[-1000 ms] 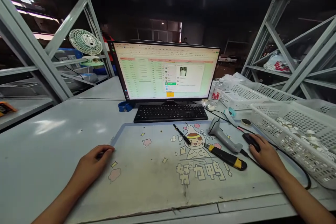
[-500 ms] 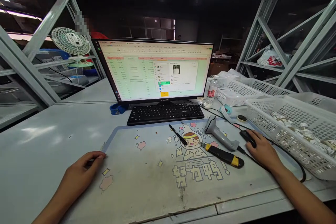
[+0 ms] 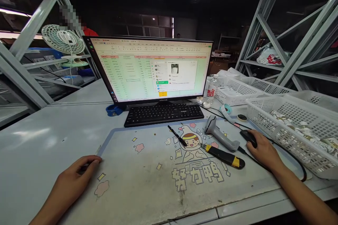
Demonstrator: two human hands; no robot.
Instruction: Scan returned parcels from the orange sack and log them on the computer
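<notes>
My right hand rests over a black computer mouse, its fingers wrapped round it at the right side of the desk mat. My left hand lies at the mat's left edge, fingers curled together and the thumb against the index finger, with nothing visible in it. Between the hands is the printed desk mat. On it lie a black pen, a black and yellow utility knife and a grey barcode scanner. Behind them a black keyboard sits below a lit monitor showing a spreadsheet and a chat window.
White perforated baskets line the right side, the nearest holding several small bottles. A plastic bottle, a blue tape roll and another tape roll stand near the keyboard. A fan is mounted by the left metal frame. Someone in red is behind the monitor.
The view has shifted slightly, so most things sit a little further left. My right hand stays on the mouse and my left hand stays on the mat's edge.
</notes>
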